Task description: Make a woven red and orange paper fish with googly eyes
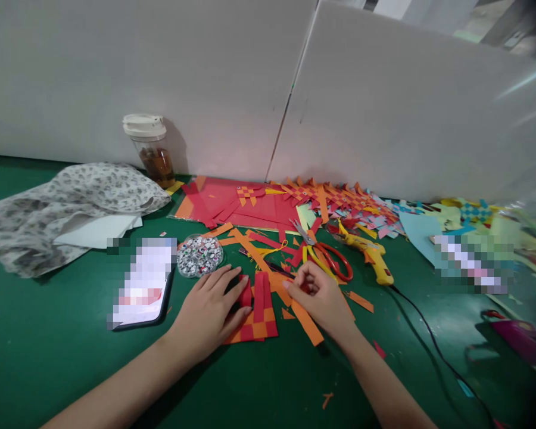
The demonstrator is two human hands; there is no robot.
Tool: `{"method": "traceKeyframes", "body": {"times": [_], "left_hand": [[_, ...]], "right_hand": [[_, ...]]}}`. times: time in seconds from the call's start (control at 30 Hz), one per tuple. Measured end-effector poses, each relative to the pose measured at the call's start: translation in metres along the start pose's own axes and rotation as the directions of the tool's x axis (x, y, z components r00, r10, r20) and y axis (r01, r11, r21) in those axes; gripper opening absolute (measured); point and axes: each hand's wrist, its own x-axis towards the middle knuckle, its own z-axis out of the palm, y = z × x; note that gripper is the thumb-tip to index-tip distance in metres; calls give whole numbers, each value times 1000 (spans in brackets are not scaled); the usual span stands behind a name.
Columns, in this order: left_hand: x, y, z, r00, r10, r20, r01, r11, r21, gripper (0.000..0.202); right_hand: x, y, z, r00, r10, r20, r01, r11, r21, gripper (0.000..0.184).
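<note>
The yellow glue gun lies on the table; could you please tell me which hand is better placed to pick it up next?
Probably the right hand: it is nearer the yellow glue gun, though that hand is curled and may hold something. The left hand rests on the woven paper, farther away.

A white-lidded cup (152,150) of brown liquid stands before a pale partition (214,77) at the back of a green desk (49,333), beside a rumpled, patterned cloth (89,190) with white paper (99,231) at its edge; nearer the front, a phone (145,281) lies with its screen lit.
</note>
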Motion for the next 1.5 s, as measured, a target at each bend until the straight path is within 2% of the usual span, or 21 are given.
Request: {"method": "traceKeyframes", "body": {"times": [0.1,0.23,0.33,0.5,0.6,0.8,0.9,1.0,1.17,1.27,1.37,1.5], "left_hand": [[0,2,0,1000,12,-8,-13,999,-35,33],[0,3,0,996,54,-65,-60,994,-96,21],[-1,4,-1,990,102,-96,-113,986,-121,14],[-3,5,-3,968,251,-25,-249,939,-235,22],[-2,5,-3,955,292,40,-268,917,-294,20],[-1,5,-2,947,299,118,-272,940,-206,23],[-1,8,-4,937,327,125,-312,942,-122,25],[-2,11,-7,931,342,131,-340,940,-37,24],[-4,10,-3,941,324,98,-327,945,7,24],[-4,9,0,945,319,69,-321,947,8,22],[-3,9,0,946,317,65,-319,948,11,19],[-1,9,-1,962,272,39,-269,961,-67,17]], "right_hand": [[-2,1,5,994,-83,74,94,984,-153,16],[-4,5,10,964,-170,203,244,865,-439,43],[-4,6,11,950,-173,260,298,751,-589,47],[-5,5,11,926,-194,323,368,649,-666,42],[-6,5,12,917,-189,350,390,608,-692,42],[-8,7,14,898,-224,378,437,557,-707,39],[-11,11,14,888,-275,370,460,570,-681,35],[-14,14,16,882,-328,339,471,625,-623,31],[-13,11,15,913,-335,231,404,818,-409,21],[-11,7,11,936,-282,211,339,885,-320,16],[-10,4,6,934,-244,261,317,903,-292,14],[-11,2,4,890,-185,416,294,931,-216,19]]}}
